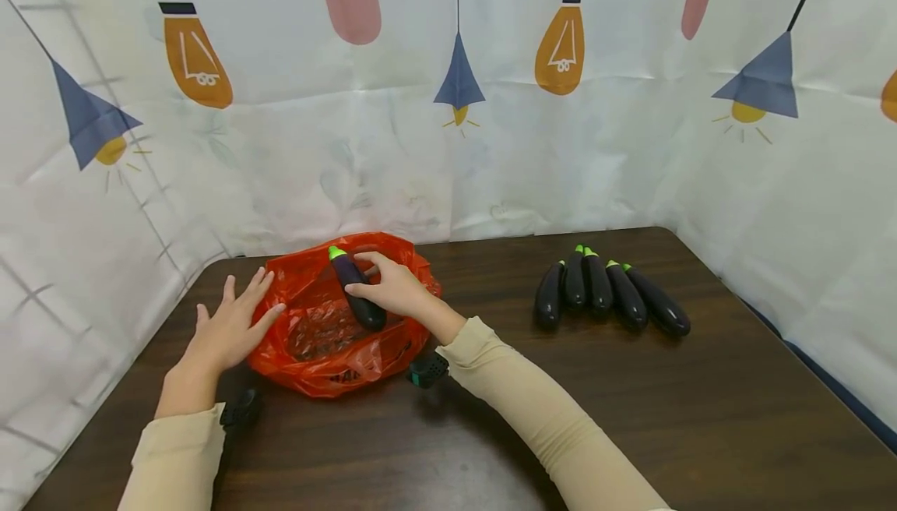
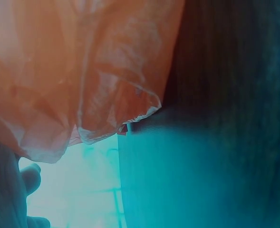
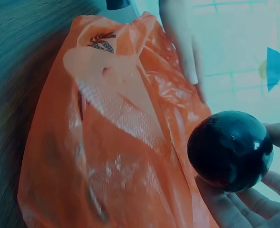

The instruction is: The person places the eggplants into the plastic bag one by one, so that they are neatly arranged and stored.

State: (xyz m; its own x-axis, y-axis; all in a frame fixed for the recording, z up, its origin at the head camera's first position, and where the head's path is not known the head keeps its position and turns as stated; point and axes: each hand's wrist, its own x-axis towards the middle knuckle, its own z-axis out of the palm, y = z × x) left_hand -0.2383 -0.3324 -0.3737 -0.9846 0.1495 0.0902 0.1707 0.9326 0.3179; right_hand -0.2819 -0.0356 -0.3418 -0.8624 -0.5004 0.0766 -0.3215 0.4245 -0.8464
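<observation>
Eggplant [image 1: 366,311] sits pinched in right hand [image 1: 392,289], thumb opposing fingers, over mouth of bag [image 1: 308,382]; left hand [image 1: 227,332], fingers spread, grasping nothing, lies at rim, likely steadying it.

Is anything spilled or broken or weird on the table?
Nothing stands out. Five eggplants lie neatly side by side, the red bag is just crinkly like thin plastic, and the right hand holds another eggplant over it.

eggplants [image 1: 597,283]: purple-black, green-tipped | bag [image 1: 308,371]: orange-red | sleeves [image 1: 546,417]: cream | table [image 1: 701,417]: dark-brown woodgrain | backdrop [image 1: 413,160]: white, lamp-and-bulb print
</observation>
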